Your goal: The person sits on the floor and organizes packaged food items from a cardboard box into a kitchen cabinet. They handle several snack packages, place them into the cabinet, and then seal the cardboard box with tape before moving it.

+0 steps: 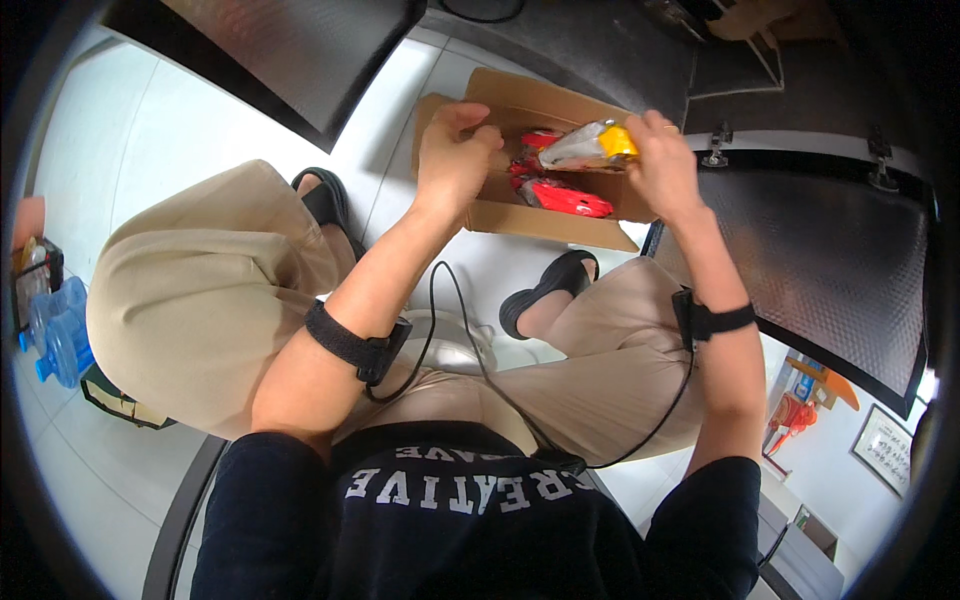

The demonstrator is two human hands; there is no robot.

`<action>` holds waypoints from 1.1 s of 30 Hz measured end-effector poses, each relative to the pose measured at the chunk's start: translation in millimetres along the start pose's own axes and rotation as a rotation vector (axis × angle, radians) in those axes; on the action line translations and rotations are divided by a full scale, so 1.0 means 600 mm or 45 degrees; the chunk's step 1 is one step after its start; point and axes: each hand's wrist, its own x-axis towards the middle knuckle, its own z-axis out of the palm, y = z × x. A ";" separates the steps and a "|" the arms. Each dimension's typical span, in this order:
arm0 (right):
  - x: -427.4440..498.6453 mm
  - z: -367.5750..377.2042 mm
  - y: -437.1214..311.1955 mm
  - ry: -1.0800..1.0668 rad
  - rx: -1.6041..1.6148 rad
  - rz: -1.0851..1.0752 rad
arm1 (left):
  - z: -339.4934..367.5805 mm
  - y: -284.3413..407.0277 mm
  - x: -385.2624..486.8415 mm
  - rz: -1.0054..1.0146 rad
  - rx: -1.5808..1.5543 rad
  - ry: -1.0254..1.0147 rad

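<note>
An open cardboard box (555, 225) sits on the floor before me, between the two cabinet doors. Inside lie red plastic packets (566, 196), partly overlapped by a silver-and-yellow packet (577, 150). My right hand (664, 161) is at the box's right end, its fingers closed on the yellow end of the silver packet, which tilts upward. My left hand (457, 154) hovers over the box's left end, fingers apart and curled, holding nothing. The packets' undersides and part of the box floor are hidden.
A cabinet door (300, 52) hangs at upper left, another door (832, 232) with metal hinges (716, 146) at right. The dark cabinet interior (585, 52) lies behind the box. A black cable (450, 270) loops between my legs. Blue water jugs (64, 330) stand far left.
</note>
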 end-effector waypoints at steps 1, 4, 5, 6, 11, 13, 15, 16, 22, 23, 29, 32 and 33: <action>-0.003 0.028 0.002 0.048 -0.034 -0.039 | 0.001 0.000 0.000 -0.003 0.007 -0.006; -0.007 0.115 -0.003 -0.388 -0.070 0.067 | 0.004 0.004 -0.001 -0.015 0.006 -0.009; -0.012 0.137 -0.004 -0.474 -0.097 0.089 | 0.004 0.004 -0.002 -0.021 0.000 -0.007; -0.016 0.159 -0.008 -0.458 -0.047 0.153 | 0.003 0.003 -0.003 -0.024 0.011 -0.006; -0.036 0.220 0.003 -0.564 -0.080 0.268 | -0.001 -0.023 0.008 0.031 -0.008 0.004; -0.038 0.238 0.004 -0.552 -0.134 0.260 | 0.000 -0.038 0.009 -0.037 0.059 -0.016; -0.042 0.256 -0.011 -0.674 -0.204 0.289 | 0.001 -0.045 0.009 -0.001 0.024 -0.041; -0.039 0.265 -0.025 -0.556 -0.382 0.236 | 0.003 -0.046 0.007 0.021 0.082 -0.025; -0.007 0.192 0.001 -0.819 0.015 0.403 | -0.005 -0.028 -0.001 -0.022 -0.091 -0.037; -0.007 0.162 0.006 -0.835 0.079 0.388 | -0.006 -0.027 -0.001 -0.003 -0.110 -0.026; 0.045 -0.142 0.073 -0.377 0.365 0.413 | 0.000 -0.040 0.005 -0.044 -0.119 -0.057; 0.042 -0.324 0.087 0.286 0.553 0.337 | 0.004 -0.047 0.007 -0.033 -0.114 -0.055; 0.041 -0.383 0.093 0.608 0.450 0.211 | 0.006 -0.048 0.008 -0.017 -0.122 -0.057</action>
